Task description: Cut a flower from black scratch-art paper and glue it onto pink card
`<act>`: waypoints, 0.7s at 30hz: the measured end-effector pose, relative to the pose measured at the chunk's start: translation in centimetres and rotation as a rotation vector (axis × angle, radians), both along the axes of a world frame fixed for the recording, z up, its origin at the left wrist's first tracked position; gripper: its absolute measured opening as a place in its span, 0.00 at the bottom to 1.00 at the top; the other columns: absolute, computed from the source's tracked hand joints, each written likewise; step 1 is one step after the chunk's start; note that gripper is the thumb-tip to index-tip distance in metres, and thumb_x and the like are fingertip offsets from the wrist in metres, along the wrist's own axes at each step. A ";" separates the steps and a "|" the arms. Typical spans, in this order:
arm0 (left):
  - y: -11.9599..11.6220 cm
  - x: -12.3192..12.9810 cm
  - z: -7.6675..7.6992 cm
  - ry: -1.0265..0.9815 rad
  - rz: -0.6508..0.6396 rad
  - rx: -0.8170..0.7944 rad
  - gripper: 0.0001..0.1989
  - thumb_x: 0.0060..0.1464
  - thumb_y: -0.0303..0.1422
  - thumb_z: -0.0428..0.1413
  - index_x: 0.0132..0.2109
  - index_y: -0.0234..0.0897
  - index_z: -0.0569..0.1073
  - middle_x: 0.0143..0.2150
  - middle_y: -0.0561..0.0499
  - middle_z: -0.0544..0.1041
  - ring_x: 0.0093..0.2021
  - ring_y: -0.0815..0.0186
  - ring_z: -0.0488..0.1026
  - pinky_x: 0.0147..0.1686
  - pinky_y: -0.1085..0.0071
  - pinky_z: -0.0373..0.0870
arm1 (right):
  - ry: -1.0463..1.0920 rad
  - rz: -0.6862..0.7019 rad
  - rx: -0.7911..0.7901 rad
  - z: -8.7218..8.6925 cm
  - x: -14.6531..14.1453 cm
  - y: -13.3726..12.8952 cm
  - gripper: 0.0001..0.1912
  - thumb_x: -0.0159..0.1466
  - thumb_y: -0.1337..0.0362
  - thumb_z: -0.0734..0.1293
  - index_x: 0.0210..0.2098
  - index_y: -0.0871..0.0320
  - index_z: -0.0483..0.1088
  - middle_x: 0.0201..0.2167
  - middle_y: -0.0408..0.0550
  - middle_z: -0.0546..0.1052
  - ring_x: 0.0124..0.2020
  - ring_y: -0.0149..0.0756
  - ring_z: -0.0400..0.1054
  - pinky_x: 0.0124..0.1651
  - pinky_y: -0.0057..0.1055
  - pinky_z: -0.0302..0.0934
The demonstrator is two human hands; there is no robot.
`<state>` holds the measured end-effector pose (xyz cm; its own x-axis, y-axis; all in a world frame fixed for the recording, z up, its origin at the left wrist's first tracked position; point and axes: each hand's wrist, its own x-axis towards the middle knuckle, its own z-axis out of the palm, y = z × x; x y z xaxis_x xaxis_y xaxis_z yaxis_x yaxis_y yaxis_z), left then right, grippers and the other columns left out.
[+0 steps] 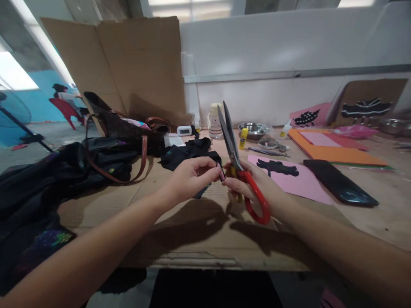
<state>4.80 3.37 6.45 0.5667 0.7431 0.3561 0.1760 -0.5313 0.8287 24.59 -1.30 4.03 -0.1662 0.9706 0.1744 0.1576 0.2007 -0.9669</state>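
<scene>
Between the fingertips of my left hand (197, 177) is a small pink-and-black strip (221, 172), pinched near its upper end. My right hand (252, 177) carries a pair of scissors (255, 194) with red handles, blades pointing up and slightly apart. The right fingertips also reach the strip's lower end. Something yellow (238, 196) shows beside the scissors, partly hidden by the fingers. Crumpled black fabric (189, 154) lies just behind my left hand. To the right, a pink sheet (298, 186) bears a black cut-out shape (278, 167).
A dark bag (128, 132) with brown handles and black cloth (93, 158) fill the left. At the back stand a bottle (215, 122), a glue stick (243, 138) and a metal bowl (253, 129). Rightward lie orange sheets (349, 152) and a black case (340, 183). A person sits far left.
</scene>
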 end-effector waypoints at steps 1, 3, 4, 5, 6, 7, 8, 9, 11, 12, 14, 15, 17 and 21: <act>-0.3 0.7 0.2 -0.001 -0.003 0.006 0.12 0.59 0.38 0.57 0.30 0.36 0.75 0.28 0.53 0.74 0.28 0.69 0.67 0.29 0.73 0.63 | 0.014 0.007 0.019 0.1 0.0 -0.1 0.21 0.61 0.52 0.75 0.47 0.54 0.67 0.29 0.39 0.72 0.28 0.32 0.67 0.30 0.30 0.63; -0.5 1.9 0.6 0.000 -0.011 0.016 0.11 0.58 0.37 0.57 0.30 0.36 0.74 0.28 0.54 0.73 0.28 0.69 0.66 0.29 0.73 0.62 | 0.072 0.011 0.066 0.5 0.2 0.0 0.20 0.59 0.56 0.75 0.46 0.55 0.67 0.29 0.39 0.72 0.28 0.32 0.67 0.31 0.31 0.64; -0.5 2.4 0.8 -0.003 -0.013 0.021 0.11 0.58 0.36 0.57 0.30 0.36 0.74 0.28 0.54 0.73 0.29 0.69 0.67 0.30 0.73 0.62 | 0.097 0.021 0.090 0.7 0.3 0.0 0.20 0.59 0.57 0.74 0.46 0.55 0.66 0.29 0.38 0.71 0.28 0.32 0.67 0.30 0.31 0.64; -0.3 2.8 0.9 -0.006 -0.016 0.028 0.10 0.58 0.36 0.57 0.29 0.36 0.73 0.28 0.54 0.73 0.29 0.69 0.67 0.30 0.73 0.63 | 0.115 0.033 0.112 0.9 0.5 0.1 0.19 0.58 0.58 0.74 0.45 0.55 0.66 0.29 0.39 0.71 0.27 0.32 0.67 0.30 0.31 0.65; -0.2 3.1 1.0 -0.014 -0.014 0.038 0.10 0.58 0.35 0.56 0.29 0.36 0.73 0.28 0.55 0.73 0.29 0.69 0.67 0.31 0.73 0.63 | 0.130 0.037 0.136 1.1 0.6 0.2 0.19 0.58 0.59 0.74 0.45 0.54 0.65 0.30 0.39 0.72 0.28 0.32 0.67 0.31 0.31 0.65; 0.0 3.4 0.9 -0.019 -0.011 0.049 0.10 0.57 0.35 0.56 0.29 0.36 0.72 0.28 0.55 0.72 0.29 0.69 0.67 0.31 0.73 0.64 | 0.137 0.036 0.157 1.2 0.8 0.3 0.19 0.58 0.59 0.73 0.44 0.54 0.65 0.31 0.39 0.72 0.28 0.32 0.67 0.31 0.31 0.65; 0.3 3.6 0.8 -0.022 -0.004 0.058 0.10 0.58 0.35 0.56 0.29 0.37 0.72 0.28 0.55 0.72 0.29 0.69 0.68 0.31 0.73 0.64 | 0.135 0.029 0.170 1.3 0.9 0.4 0.18 0.58 0.60 0.73 0.44 0.54 0.65 0.32 0.39 0.72 0.28 0.32 0.68 0.32 0.32 0.66; 0.5 3.6 0.6 -0.028 0.002 0.063 0.10 0.58 0.35 0.56 0.29 0.37 0.72 0.28 0.55 0.73 0.30 0.68 0.68 0.32 0.73 0.65 | 0.128 0.018 0.174 1.4 1.0 0.5 0.18 0.59 0.60 0.73 0.45 0.54 0.64 0.32 0.40 0.72 0.29 0.32 0.68 0.33 0.32 0.66; 0.9 3.6 0.1 -0.035 0.005 0.053 0.10 0.59 0.36 0.56 0.31 0.37 0.73 0.29 0.53 0.75 0.32 0.67 0.71 0.34 0.72 0.67 | 0.118 -0.007 0.161 1.4 1.1 0.6 0.18 0.59 0.59 0.72 0.46 0.54 0.65 0.32 0.40 0.72 0.30 0.32 0.68 0.33 0.33 0.66; 1.0 3.4 -0.2 -0.031 0.003 0.046 0.11 0.59 0.38 0.56 0.32 0.37 0.73 0.30 0.52 0.76 0.32 0.66 0.72 0.34 0.71 0.68 | 0.110 -0.017 0.147 1.3 1.1 0.7 0.18 0.60 0.59 0.72 0.46 0.55 0.65 0.32 0.40 0.72 0.30 0.33 0.68 0.34 0.33 0.66; 1.1 3.1 -0.7 0.006 0.006 0.065 0.12 0.60 0.40 0.56 0.32 0.38 0.74 0.31 0.51 0.77 0.33 0.64 0.73 0.35 0.71 0.68 | 0.099 -0.030 0.117 1.0 1.0 0.7 0.18 0.60 0.59 0.71 0.47 0.55 0.65 0.31 0.40 0.72 0.30 0.33 0.69 0.33 0.32 0.65; 1.1 2.9 -0.9 0.037 0.014 0.093 0.13 0.61 0.40 0.56 0.32 0.38 0.74 0.31 0.51 0.77 0.32 0.64 0.73 0.34 0.70 0.68 | 0.097 -0.032 0.106 0.9 1.0 0.8 0.18 0.60 0.60 0.71 0.47 0.55 0.65 0.31 0.40 0.72 0.30 0.33 0.68 0.33 0.32 0.64; 1.0 2.5 -0.9 0.093 0.031 0.156 0.13 0.61 0.40 0.55 0.31 0.38 0.74 0.30 0.51 0.76 0.31 0.65 0.70 0.32 0.71 0.65 | 0.091 -0.017 0.090 0.6 0.8 0.8 0.18 0.60 0.60 0.71 0.47 0.55 0.65 0.31 0.40 0.73 0.30 0.33 0.69 0.33 0.32 0.64; 0.9 2.0 -0.8 0.096 0.047 0.129 0.13 0.61 0.41 0.57 0.34 0.37 0.77 0.30 0.51 0.77 0.30 0.66 0.69 0.31 0.71 0.64 | 0.038 -0.014 0.156 0.2 0.7 0.9 0.17 0.61 0.60 0.71 0.47 0.54 0.64 0.31 0.39 0.71 0.29 0.33 0.68 0.34 0.33 0.63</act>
